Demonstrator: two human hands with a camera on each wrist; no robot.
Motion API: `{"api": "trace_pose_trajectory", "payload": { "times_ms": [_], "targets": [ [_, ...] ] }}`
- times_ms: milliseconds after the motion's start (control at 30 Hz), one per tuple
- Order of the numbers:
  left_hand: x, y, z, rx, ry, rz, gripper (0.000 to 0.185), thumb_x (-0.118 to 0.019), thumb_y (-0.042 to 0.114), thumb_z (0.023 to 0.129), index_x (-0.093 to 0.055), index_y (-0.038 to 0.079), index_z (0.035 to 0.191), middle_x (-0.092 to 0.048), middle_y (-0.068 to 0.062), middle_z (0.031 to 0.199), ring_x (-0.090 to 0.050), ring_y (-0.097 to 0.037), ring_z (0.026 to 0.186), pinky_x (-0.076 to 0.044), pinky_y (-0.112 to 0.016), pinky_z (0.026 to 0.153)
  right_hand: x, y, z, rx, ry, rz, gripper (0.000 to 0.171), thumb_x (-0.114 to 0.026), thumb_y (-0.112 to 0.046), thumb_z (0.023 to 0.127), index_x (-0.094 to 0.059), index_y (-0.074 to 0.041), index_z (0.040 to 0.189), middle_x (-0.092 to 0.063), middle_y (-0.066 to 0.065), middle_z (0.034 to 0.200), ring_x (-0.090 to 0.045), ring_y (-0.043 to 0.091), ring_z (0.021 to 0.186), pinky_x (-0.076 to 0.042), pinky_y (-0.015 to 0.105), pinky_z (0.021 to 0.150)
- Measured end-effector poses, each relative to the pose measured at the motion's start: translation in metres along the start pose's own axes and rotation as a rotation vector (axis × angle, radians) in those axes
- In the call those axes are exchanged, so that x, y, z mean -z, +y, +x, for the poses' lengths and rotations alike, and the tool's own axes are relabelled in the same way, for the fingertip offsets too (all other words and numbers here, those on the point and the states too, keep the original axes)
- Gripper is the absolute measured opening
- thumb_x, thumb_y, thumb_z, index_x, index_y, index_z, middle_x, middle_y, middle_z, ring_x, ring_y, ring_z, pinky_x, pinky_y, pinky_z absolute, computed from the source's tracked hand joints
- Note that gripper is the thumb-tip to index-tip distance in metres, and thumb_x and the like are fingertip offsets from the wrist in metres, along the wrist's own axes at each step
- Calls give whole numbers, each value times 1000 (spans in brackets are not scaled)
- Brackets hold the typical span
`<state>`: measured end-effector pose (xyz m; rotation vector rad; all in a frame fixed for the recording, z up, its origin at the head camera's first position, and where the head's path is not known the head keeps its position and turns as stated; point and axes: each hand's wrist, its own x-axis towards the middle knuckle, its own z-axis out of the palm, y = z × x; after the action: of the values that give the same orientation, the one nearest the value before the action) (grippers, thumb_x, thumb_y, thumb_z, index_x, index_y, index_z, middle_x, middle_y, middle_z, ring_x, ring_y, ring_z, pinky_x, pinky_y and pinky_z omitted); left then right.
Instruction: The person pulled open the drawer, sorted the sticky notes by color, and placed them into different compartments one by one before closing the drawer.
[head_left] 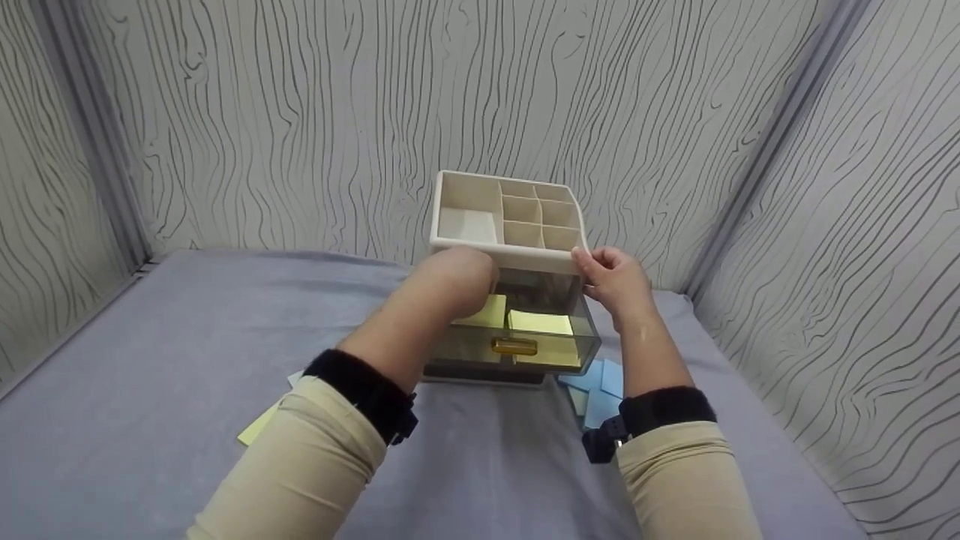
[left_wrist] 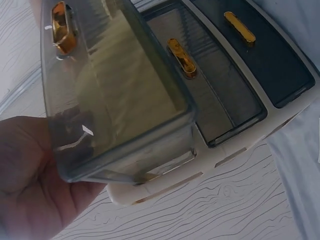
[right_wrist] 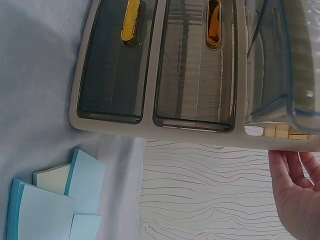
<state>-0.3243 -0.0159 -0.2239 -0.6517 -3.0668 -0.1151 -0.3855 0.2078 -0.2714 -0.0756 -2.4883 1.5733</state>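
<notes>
While the white desk organiser stood on the grey cloth against the back wall, its top smoked drawer was pulled out toward the person, and both hands were at the unit. The left hand reached into that open drawer from above, just under the organiser's compartment tray; its fingers were hidden inside, so I cannot tell from the head view how they lay. On the left wrist view, the palm lay against the drawer's outer corner — the grip itself was not readable. Yellow note pads lay inside the drawer, just beside that hand, behind the gold handle.

The right hand held the organiser's right front corner, fingers curled on the tray rim, thumb at the side wall. On the right wrist view the fingers sat at the unit's edge, beside the open drawer.

Two lower drawers stayed closed. Blue note pads lay on the cloth right of the organiser's base — a yellow sheet lay to its left.
</notes>
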Motion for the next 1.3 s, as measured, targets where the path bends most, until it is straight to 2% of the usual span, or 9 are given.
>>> {"api": "trace_pose_trajectory", "payload": {
  "times_ms": [200, 333, 500, 633, 800, 1067, 1200, 1300],
  "targets": [
    [-7, 0, 9, -29, -9, 57, 22, -48, 1, 84, -61, 3, 102, -60, -11, 108, -57, -24, 95, -46, -37, 84, 0, -1, -1, -2, 0, 2, 45, -58, -45, 85, -52, -5, 106, -53, 13, 116, -52, 26, 108, -45, 37, 90],
    [-13, -3, 14, -55, 12, 71, 19, -48, 3, 84, -63, 4, 96, -62, -11, 105, -58, -25, 95, -46, -38, 86, 0, -1, 0, -8, -6, 5, 45, -59, -45, 85, -53, -6, 106, -53, 13, 116, -52, 25, 108, -45, 37, 90],
    [-19, -5, 20, -97, 6, 113, 16, -49, 7, 85, -64, 8, 91, -64, -8, 100, -59, -24, 90, -48, -39, 79, 2, -2, 0, -2, -10, -2, 46, -58, -46, 85, -53, -5, 107, -53, 13, 116, -52, 26, 108, -45, 36, 90],
    [-20, -4, 21, -63, -24, 113, 16, -50, 11, 84, -65, 10, 89, -64, -5, 100, -58, -23, 83, -48, -40, 74, 1, -1, 2, 6, -2, 4, 46, -58, -46, 85, -53, -5, 106, -53, 14, 115, -53, 26, 106, -45, 36, 90],
    [-20, -3, 23, -12, -76, 80, 17, -49, 13, 84, -64, 9, 91, -62, -4, 102, -55, -22, 83, -48, -40, 74, -1, -1, 2, 0, 2, 12, 45, -59, -45, 85, -53, -5, 106, -53, 13, 114, -53, 26, 105, -45, 37, 90],
    [-21, -3, 23, -18, -137, 55, 20, -47, 11, 85, -63, 8, 97, -60, -4, 106, -55, -21, 85, -48, -39, 75, -2, 0, 0, -16, -14, 9, 46, -58, -45, 85, -53, -5, 107, -53, 13, 115, -52, 25, 107, -45, 36, 91],
    [-19, -4, 22, -65, -130, 70, 18, -47, 9, 85, -62, 6, 93, -61, -6, 104, -56, -22, 87, -48, -38, 78, -1, -1, 1, -13, -26, 14, 46, -58, -45, 85, -52, -6, 107, -52, 13, 116, -51, 26, 108, -44, 36, 91],
    [-15, -9, 19, -160, -67, 64, 13, -47, 7, 85, -59, 7, 79, -60, -7, 90, -56, -22, 82, -47, -37, 80, 1, -1, 1, -7, -31, 19, 46, -58, -46, 85, -52, -6, 106, -51, 14, 116, -51, 26, 108, -44, 36, 91]
  ]
}}
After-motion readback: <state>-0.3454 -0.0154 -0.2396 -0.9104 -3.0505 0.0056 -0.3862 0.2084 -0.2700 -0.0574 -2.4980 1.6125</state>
